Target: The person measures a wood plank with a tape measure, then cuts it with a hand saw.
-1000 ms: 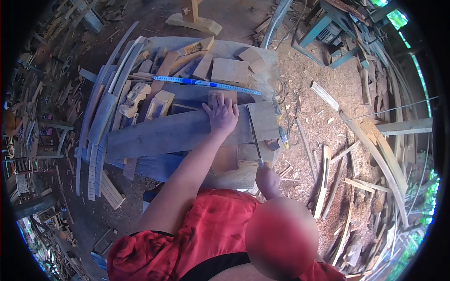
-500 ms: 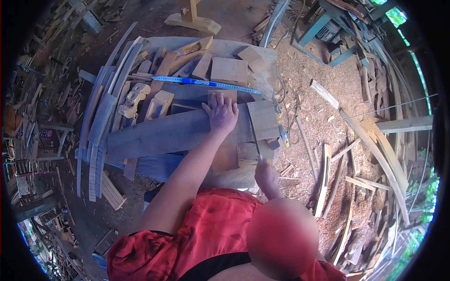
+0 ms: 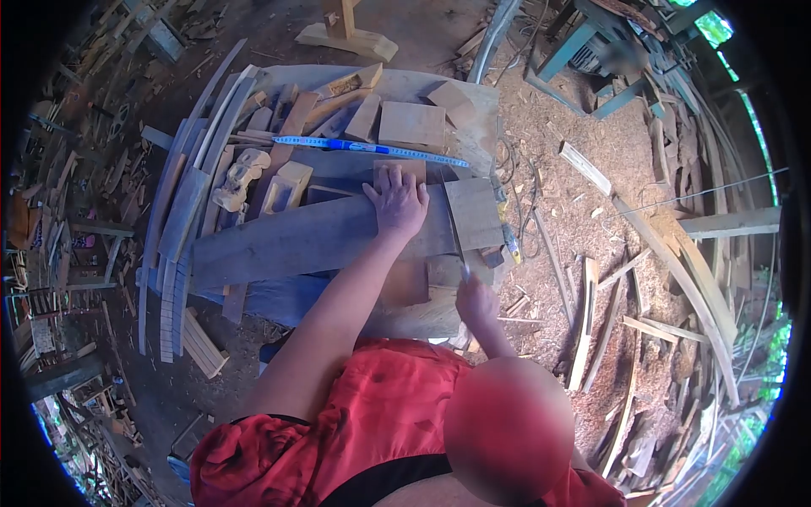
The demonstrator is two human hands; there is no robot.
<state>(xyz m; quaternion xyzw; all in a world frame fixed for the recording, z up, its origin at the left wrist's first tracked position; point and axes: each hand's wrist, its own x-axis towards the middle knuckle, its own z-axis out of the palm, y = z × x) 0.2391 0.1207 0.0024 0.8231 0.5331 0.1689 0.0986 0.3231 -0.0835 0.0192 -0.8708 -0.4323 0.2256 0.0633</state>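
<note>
My left hand lies flat with its fingers spread on a long grey wooden board, its fingertips reaching a small wood block at the far edge. Closed round the handle of a saw, my right hand is at the near side of the bench. The thin saw blade, seen nearly edge-on, runs across the board close to its right end. Most of the handle is hidden by my fingers. Beyond my left hand lies a blue and white measuring tape or rule.
Wood blocks and a carved wooden piece share the worktable. Long strips line its left side. Sawdust and offcuts cover the floor at right. A machine on a teal frame stands at the back right.
My right hand has moved slightly away from my body with the saw, along the line of the blade. The left hand stays in place on the board.
</note>
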